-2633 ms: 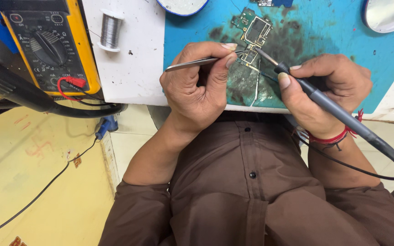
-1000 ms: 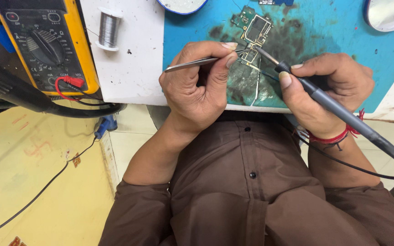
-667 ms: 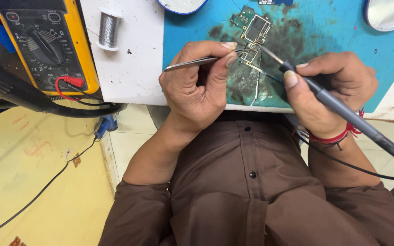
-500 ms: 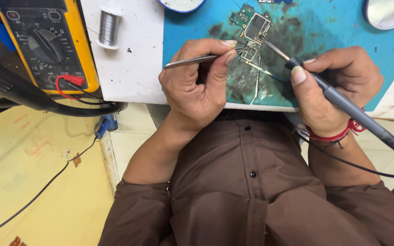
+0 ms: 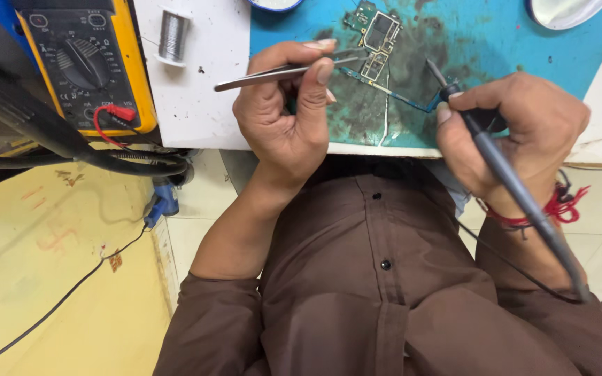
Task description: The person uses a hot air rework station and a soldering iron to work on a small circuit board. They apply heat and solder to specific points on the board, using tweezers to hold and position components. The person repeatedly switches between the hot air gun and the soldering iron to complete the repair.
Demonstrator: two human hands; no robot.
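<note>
A small green circuit board [image 5: 377,38] lies on a stained blue work mat [image 5: 496,42]. My left hand [image 5: 283,111] pinches a pair of metal tweezers [image 5: 273,73], whose tips reach the board's left edge. My right hand [image 5: 510,129] grips a dark soldering iron [image 5: 503,167] like a pen. Its tip [image 5: 432,67] hovers just right of the board, apart from it. The iron's cable runs back past my right wrist, which wears a red thread band [image 5: 562,205].
A yellow multimeter [image 5: 81,63] with a red plug stands at the left, with thick black cables [image 5: 71,150] below it. A spool of solder wire [image 5: 173,35] rests on the white table [image 5: 196,90]. A round white object [image 5: 566,10] sits at the top right.
My right hand has drawn the soldering iron to the right, so its tip has come off the board. The left hand and tweezers have stayed in place.
</note>
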